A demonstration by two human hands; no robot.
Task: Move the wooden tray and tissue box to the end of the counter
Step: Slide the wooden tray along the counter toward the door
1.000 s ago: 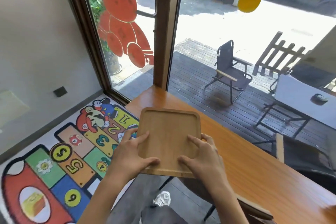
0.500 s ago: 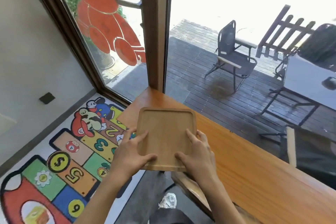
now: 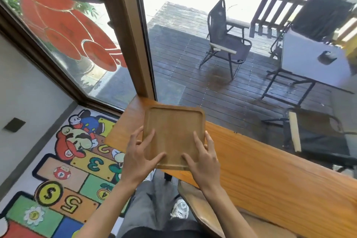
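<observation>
A square wooden tray [image 3: 173, 127] with a raised rim sits over the left end of the orange wooden counter [image 3: 260, 170], close to the window post. My left hand [image 3: 140, 158] grips its near left corner, thumb on the tray floor. My right hand [image 3: 202, 158] grips the near right corner the same way. The tray's near edge overhangs the counter's front edge. No tissue box is in view.
A brown window post [image 3: 133, 31] and glass run along the counter's far side. A wooden chair seat [image 3: 199, 206] stands below the counter by my legs. A colourful number rug [image 3: 63, 176] covers the floor at left. Outside are a folding chair [image 3: 226, 42] and a table [image 3: 313, 60].
Both hands have kept hold of the tray and carried it further towards the counter's left end by the window post. The view has tipped further down.
</observation>
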